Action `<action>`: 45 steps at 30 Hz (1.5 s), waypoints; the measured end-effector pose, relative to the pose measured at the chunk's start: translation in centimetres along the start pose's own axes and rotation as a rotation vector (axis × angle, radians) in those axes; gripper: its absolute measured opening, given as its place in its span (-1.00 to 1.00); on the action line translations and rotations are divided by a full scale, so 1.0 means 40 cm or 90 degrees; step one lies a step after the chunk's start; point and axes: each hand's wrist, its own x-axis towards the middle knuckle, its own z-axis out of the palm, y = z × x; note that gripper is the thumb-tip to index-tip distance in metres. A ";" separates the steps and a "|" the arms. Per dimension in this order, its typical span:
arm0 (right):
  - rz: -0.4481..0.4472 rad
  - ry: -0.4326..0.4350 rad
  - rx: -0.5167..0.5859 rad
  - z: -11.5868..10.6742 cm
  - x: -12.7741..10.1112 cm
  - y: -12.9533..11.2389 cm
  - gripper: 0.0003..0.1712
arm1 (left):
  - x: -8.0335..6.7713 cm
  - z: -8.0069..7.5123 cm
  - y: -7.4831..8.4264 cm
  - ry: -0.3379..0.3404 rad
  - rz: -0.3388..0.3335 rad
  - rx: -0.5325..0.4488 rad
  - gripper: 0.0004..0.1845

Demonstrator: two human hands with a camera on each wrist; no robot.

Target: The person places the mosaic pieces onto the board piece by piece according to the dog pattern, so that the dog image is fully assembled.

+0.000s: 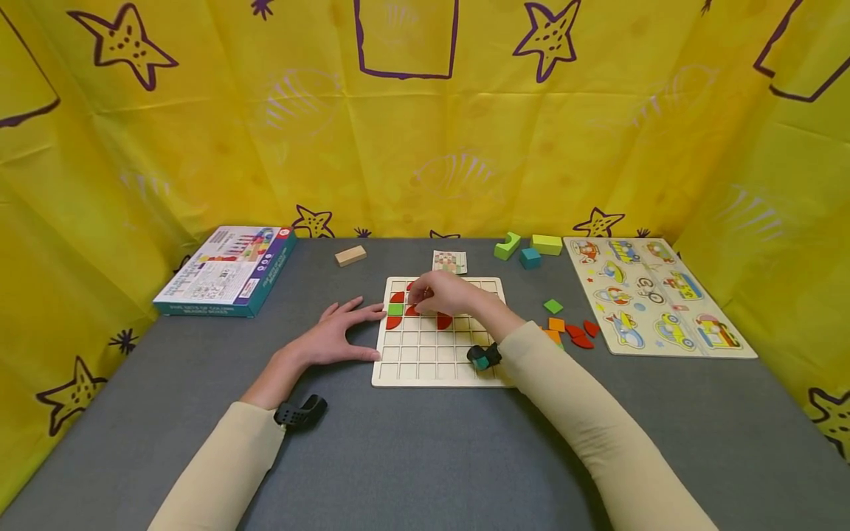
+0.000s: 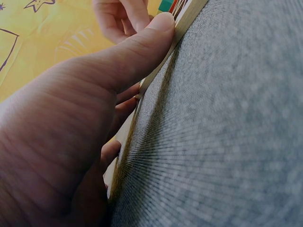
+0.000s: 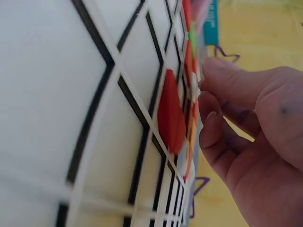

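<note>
A pale wooden grid board (image 1: 425, 366) lies on the table in the head view. My left hand (image 1: 335, 335) rests at its left edge, fingers spread and thumb against the side; the left wrist view shows the thumb (image 2: 142, 52) along the rim. Over the board's upper left is my right hand (image 1: 448, 293), thumb and fingers bent close together at the tiles. Whether a tile is between those fingertips is hidden. Red quarter-round tiles (image 1: 394, 322) and green square tiles (image 1: 395, 310) sit in the left cells. Another red tile (image 3: 171, 113) lies nearer in the right wrist view.
Loose red tiles (image 1: 582, 341), orange squares (image 1: 556, 324) and a green square (image 1: 553, 306) lie right of the board. Behind it are a pattern card (image 1: 449, 262), a wooden block (image 1: 350, 256) and a teal block (image 1: 530, 258). A box (image 1: 226, 269) and picture board (image 1: 654, 295) flank it.
</note>
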 end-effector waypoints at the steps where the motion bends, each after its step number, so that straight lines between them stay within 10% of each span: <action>1: -0.002 0.008 0.002 -0.004 -0.010 0.005 -0.87 | 0.000 0.001 0.000 0.001 0.002 -0.001 -0.12; 24: 0.139 0.134 0.006 -0.144 -0.427 0.213 -0.69 | 0.000 -0.002 -0.009 0.006 0.004 0.005 -0.13; 45: 0.164 0.149 -0.067 -0.169 -0.576 0.300 -0.69 | 0.000 -0.001 -0.001 0.005 0.004 0.000 -0.14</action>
